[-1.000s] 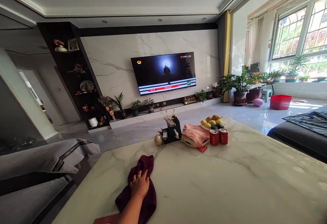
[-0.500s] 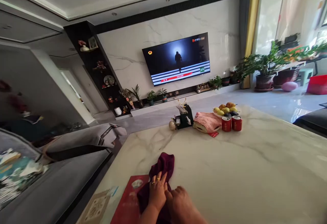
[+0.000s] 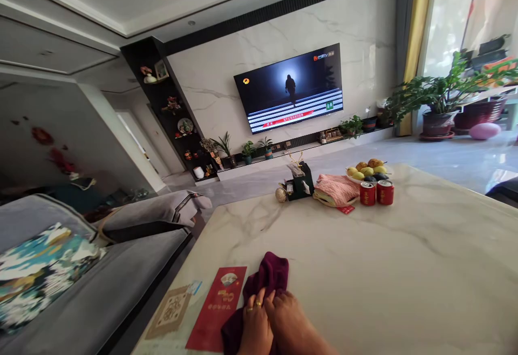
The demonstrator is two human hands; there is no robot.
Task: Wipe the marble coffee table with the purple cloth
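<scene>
- The left hand [image 3: 256, 327], with rings on two fingers, lies flat on a dark purple cloth [image 3: 263, 290] at the near edge of the marble table [image 3: 404, 268], fingers pressed down on the fabric.
- The right hand [image 3: 289, 322] sits just beside it, touching it, also resting on the cloth; whether its fingers pinch the fabric cannot be told.
- The cloth is bunched, its far end rising in a fold past the fingertips.
- Left of the cloth and touching it lies a red envelope [image 3: 216, 306]; further left, a card with a QR code [image 3: 170, 312].
- At the far side of the table stand two red cans [image 3: 376, 193], a fruit plate [image 3: 366, 171], a pink cloth [image 3: 335, 189] and a black tissue holder [image 3: 299, 182].
- A grey sofa [image 3: 101, 268] runs along the left; a television [image 3: 289, 88] hangs on the far wall.
</scene>
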